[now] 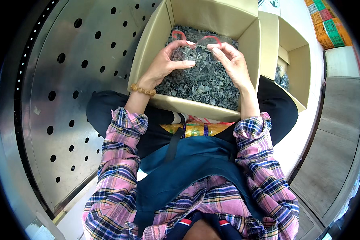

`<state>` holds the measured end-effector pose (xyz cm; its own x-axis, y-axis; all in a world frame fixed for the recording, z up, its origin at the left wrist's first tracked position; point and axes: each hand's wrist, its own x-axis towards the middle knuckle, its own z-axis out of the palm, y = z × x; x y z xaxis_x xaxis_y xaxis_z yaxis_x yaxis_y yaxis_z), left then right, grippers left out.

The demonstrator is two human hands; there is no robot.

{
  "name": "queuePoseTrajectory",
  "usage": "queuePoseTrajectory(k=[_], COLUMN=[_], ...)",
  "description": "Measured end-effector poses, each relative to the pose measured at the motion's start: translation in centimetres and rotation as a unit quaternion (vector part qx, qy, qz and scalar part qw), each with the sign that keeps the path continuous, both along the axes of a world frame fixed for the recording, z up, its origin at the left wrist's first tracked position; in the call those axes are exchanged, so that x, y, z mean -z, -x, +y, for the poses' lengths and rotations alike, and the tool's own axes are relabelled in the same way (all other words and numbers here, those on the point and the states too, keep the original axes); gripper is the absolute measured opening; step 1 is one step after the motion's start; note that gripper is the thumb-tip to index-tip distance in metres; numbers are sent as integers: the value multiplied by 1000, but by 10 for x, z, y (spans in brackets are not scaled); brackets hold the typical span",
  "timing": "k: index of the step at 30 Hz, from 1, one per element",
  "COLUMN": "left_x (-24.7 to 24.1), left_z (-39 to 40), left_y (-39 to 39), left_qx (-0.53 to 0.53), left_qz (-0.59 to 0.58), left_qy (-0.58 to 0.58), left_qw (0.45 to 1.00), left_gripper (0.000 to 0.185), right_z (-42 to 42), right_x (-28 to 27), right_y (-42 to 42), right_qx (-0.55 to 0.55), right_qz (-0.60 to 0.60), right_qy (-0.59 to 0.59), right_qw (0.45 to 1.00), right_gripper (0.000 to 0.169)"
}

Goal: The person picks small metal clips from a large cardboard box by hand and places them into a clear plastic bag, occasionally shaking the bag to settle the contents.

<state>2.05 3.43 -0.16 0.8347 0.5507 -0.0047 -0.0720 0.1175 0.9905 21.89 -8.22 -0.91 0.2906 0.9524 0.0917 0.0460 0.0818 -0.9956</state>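
Note:
Between my hands is a clear plastic bag (pixel 195 50) with a red strip along its mouth, held over an open cardboard box (pixel 195 105). Dark grey dried flakes, apparently dried wood ear fungus (pixel 198 90), fill the bottom of that box. My left hand (pixel 171 58) grips the bag's left side, thumb in front. At the other side, the fingertips of my right hand (pixel 229 60) pinch the red-edged mouth. How much the bag contains is hard to tell, since the flakes behind show through the plastic.
A stainless steel panel with round holes (pixel 87 81) stands on the left. To the right, a second open cardboard box (pixel 295 66) holds dark filled bags (pixel 282 78). Orange and green plastic crates (pixel 330 30) are stacked beyond. Yellow plastic wrapping (pixel 195 129) lies between my legs.

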Motion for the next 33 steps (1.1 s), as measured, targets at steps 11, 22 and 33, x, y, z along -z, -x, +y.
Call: queuePoseTrajectory(k=[11, 22, 33], left_x=[-66, -34, -35], left_z=[-15, -3, -10], left_y=[12, -30, -34], left_qx=[-218, -20, 15], left_qz=[-53, 230, 270], left_qy=[-493, -610, -535], left_qw=[841, 758, 800], left_gripper=[14, 15, 17], right_z=[5, 6, 5], right_x=[2, 13, 9], right_y=[12, 19, 17], right_qx=[3, 8, 26], right_qz=[140, 102, 82], right_qy=[-7, 1, 18], right_qw=[990, 995, 996], right_gripper=[19, 17, 16])
